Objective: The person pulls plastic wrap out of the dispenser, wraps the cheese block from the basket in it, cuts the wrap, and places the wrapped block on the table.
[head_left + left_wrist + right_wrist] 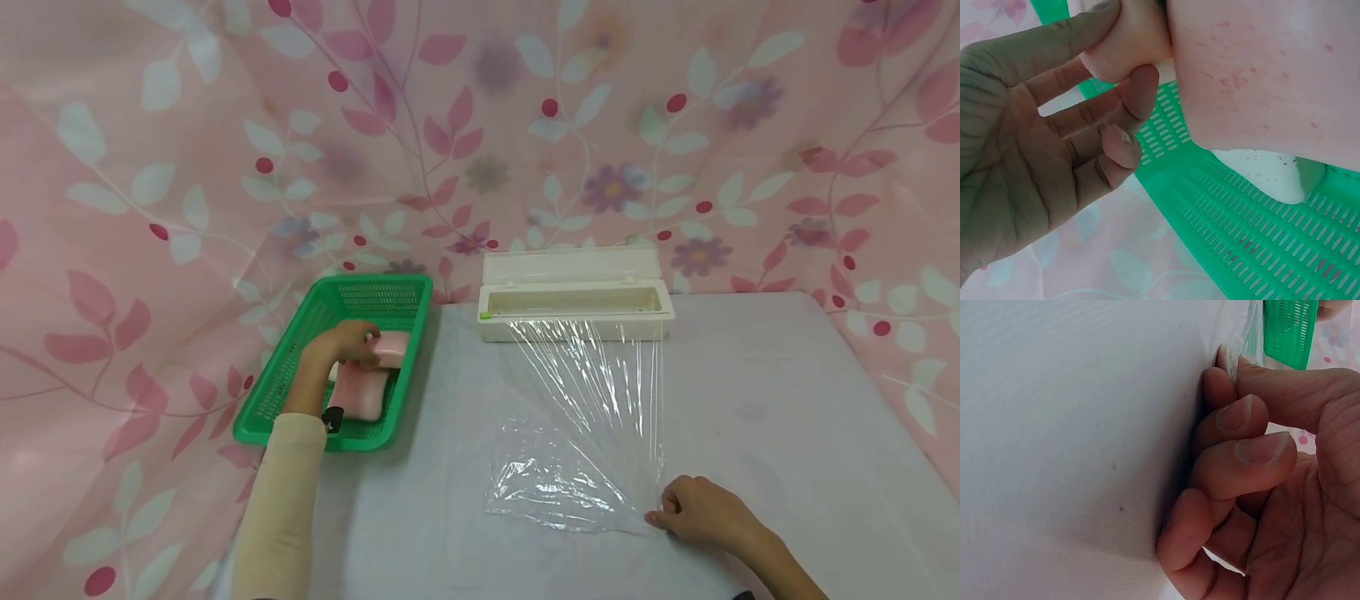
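My left hand [347, 342] reaches into the green basket [251, 435] and pinches a smooth pink block [392, 348] between thumb and fingers. Nearer the basket's front lies a second pink block [360, 393]; in the left wrist view the large pink block [1266, 75] shows reddish specks. Under it a white speckled piece [1263, 172] shows in part. At the front of the table, my right hand [708, 510] pinches a gathered corner of clear plastic wrap [592, 433]. The sheet stretches from the white wrap dispenser [570, 332], its left part lying crinkled on the table.
Behind the dispenser its hinged lid [572, 265] stands raised, and a small green slider [485, 316] sits at the left of its front edge. A white cloth [757, 400] covers the table. Pink floral fabric [480, 125] hangs at the back and sides.
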The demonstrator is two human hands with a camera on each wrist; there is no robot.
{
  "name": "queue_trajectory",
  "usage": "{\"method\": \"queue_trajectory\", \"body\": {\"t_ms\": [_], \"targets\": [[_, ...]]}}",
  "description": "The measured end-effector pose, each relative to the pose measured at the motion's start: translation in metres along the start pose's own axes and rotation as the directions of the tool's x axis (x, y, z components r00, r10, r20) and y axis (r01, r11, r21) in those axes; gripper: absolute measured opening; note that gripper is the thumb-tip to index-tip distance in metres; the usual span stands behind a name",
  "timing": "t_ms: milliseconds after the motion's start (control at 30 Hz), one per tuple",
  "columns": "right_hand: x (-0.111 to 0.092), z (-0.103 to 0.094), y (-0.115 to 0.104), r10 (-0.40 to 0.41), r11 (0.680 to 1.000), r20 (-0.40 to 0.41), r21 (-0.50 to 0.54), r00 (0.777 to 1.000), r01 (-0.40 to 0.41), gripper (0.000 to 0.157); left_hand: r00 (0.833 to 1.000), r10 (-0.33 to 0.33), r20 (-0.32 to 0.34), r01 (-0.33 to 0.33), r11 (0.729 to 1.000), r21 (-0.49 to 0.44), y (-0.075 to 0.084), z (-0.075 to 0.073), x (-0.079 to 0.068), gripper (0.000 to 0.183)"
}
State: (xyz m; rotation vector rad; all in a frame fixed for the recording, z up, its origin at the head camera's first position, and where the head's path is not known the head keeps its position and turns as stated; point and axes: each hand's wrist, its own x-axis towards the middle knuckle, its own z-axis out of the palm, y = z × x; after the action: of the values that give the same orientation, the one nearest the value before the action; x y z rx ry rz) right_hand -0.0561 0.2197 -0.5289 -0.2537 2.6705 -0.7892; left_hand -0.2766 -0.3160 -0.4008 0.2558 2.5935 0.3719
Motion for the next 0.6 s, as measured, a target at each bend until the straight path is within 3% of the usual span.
{"method": "queue_trajectory", "body": {"t_ms": [267, 467, 600], "targets": [[0.000, 0.000, -0.001, 0.005, 1.000, -0.002, 0.001, 1.000, -0.005, 0.042, 0.998, 0.040, -0.046, -0.037, 0.998, 0.052, 0.004, -0.002, -0.005, 0.045], [0.000, -0.001, -0.002, 0.008, 1.000, -0.001, 0.000, 1.000, -0.008, 0.041, 0.978, 0.081, -0.192, -0.064, 0.994, 0.092, 0.016, -0.009, -0.021, 0.041], [0.000, -0.001, -0.002, 0.007, 1.000, 0.000, 0.002, 1.000, -0.007, 0.041, 0.959, 0.054, -0.277, -0.026, 0.994, 0.102, 0.027, -0.012, -0.036, 0.025]]}}
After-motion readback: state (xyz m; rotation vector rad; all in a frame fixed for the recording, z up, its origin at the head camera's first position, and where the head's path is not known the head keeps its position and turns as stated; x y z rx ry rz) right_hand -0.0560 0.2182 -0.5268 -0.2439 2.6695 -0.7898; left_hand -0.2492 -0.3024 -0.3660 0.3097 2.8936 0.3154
